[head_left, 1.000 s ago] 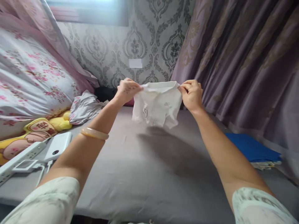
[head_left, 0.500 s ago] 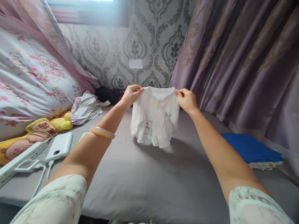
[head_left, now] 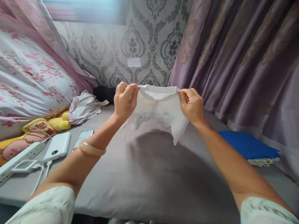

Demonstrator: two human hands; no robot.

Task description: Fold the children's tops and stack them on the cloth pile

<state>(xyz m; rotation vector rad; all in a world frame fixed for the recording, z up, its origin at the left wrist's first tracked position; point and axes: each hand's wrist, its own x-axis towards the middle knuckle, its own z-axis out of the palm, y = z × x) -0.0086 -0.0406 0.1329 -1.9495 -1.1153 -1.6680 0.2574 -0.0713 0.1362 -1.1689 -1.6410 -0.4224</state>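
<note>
A small white long-sleeved shirt (head_left: 155,107) hangs in the air between my hands, its neckline stretched level. My left hand (head_left: 126,99) is closed on the left shoulder by the collar. On the other shoulder, my right hand (head_left: 191,104) pinches the fabric between thumb and fingers. The lower part of the shirt is swung away from me and blurred, so its hem is mostly hidden. Below it, a dark shadow falls on the grey bed sheet (head_left: 112,183). A pale bangle (head_left: 92,148) circles my left forearm.
At right lies a folded blue cloth (head_left: 249,144) on other folded fabric. To the left are a phone (head_left: 83,138), a white power bank (head_left: 58,145), a power strip (head_left: 21,158) with cables, a yellow plush (head_left: 39,127) and a crumpled light cloth (head_left: 85,107). Curtains (head_left: 233,56) hang at right.
Both hands have come slightly closer and spread wider, still gripping the shirt. Its lower part, which hung down showing a bear print, has swung up and away. More of the phone shows.
</note>
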